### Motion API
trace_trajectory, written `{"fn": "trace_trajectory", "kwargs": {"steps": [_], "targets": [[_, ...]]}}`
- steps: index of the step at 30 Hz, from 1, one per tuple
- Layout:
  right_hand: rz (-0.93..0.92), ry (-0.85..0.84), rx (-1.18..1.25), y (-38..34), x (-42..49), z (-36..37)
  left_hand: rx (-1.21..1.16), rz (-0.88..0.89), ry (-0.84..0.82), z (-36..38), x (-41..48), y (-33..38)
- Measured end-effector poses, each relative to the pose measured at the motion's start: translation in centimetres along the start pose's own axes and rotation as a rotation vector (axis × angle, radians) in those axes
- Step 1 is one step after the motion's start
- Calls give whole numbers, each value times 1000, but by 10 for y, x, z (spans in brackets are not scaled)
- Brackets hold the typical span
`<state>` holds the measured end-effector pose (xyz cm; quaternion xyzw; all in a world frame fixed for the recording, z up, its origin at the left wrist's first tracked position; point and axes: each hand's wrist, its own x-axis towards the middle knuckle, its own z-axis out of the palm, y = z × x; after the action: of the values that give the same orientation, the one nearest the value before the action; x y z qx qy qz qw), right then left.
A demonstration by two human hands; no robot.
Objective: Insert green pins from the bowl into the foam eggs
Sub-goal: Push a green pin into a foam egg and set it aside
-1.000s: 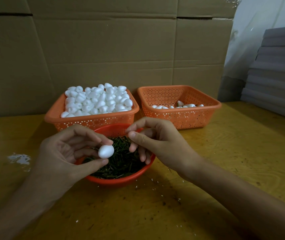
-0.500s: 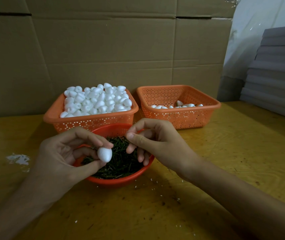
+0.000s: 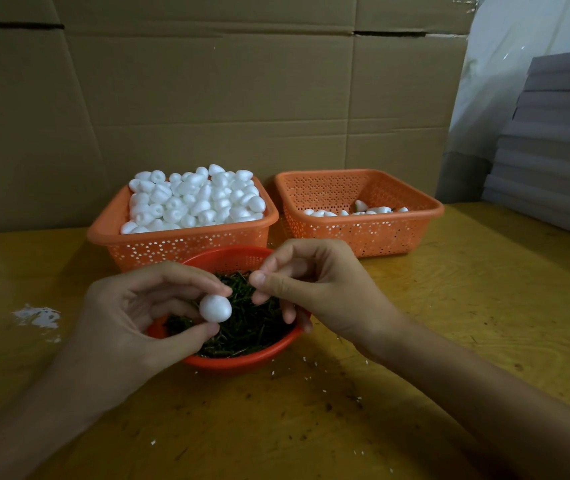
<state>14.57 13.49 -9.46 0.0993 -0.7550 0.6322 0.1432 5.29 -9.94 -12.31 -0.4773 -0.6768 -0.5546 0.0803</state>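
A round red bowl [image 3: 242, 362] full of dark green pins [image 3: 252, 327] sits on the table in front of me. Over the bowl's left side my left hand [image 3: 131, 323] pinches one white foam egg [image 3: 215, 308] between thumb and fingers. My right hand [image 3: 314, 289] hovers over the bowl's right side with thumb and forefinger pressed together just right of the egg. Whether a pin sits in that pinch is hidden against the dark pile.
Behind the bowl an orange basket [image 3: 186, 249] is heaped with bare foam eggs. To its right a second orange basket [image 3: 363, 233] holds a few eggs with green pins. Cardboard walls rise at the back, grey boards [image 3: 553, 150] stack at right. White foam crumbs [image 3: 37, 317] dot the yellow table.
My right hand's pinched fingertips have drifted left toward the egg. My left hand has turned the egg slightly, keeping it over the bowl.
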Motion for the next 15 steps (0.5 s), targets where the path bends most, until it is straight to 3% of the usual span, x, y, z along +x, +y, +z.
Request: {"fn": "trace_trajectory", "kwargs": {"steps": [15], "targets": [[9, 17, 1, 0, 1, 1, 34, -70, -17, -4, -2, -10]]}}
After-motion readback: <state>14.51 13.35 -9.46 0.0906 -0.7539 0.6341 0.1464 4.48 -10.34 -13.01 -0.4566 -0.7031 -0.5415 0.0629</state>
